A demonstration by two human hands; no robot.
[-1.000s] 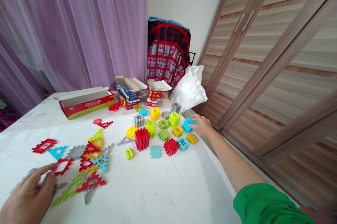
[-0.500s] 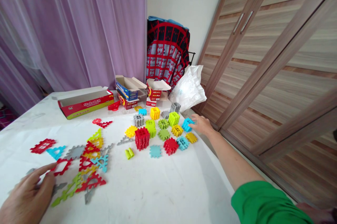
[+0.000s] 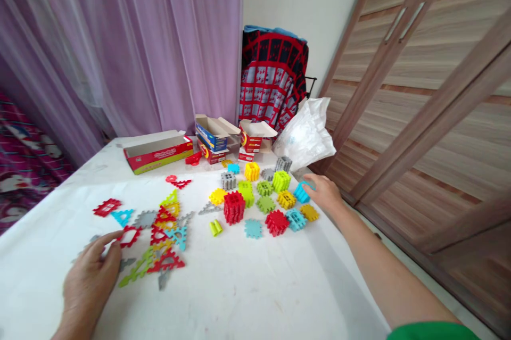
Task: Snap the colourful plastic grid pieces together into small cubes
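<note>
Head view looks down on the white bench (image 3: 247, 287), and I have both hands out over it. My right hand (image 3: 325, 193) is stretched to the far right edge, fingers curled around a blue block (image 3: 302, 192), which sits at the right end of the block cluster, just beside a yellow block (image 3: 286, 199). Whether the blue piece is lifted or resting on the bench, I cannot tell. My left hand (image 3: 90, 281) lies flat and spread wide, holding nothing, its fingertips touching a red flat piece (image 3: 128, 235) at the near edge of the flat pieces scattered on the left. A red cube (image 3: 233, 207) stands between the two groups, with a small green piece (image 3: 215, 227) near it. Open cardboard boxes (image 3: 159, 151) and a white plastic bag (image 3: 307, 135) sit along the far side.
</note>
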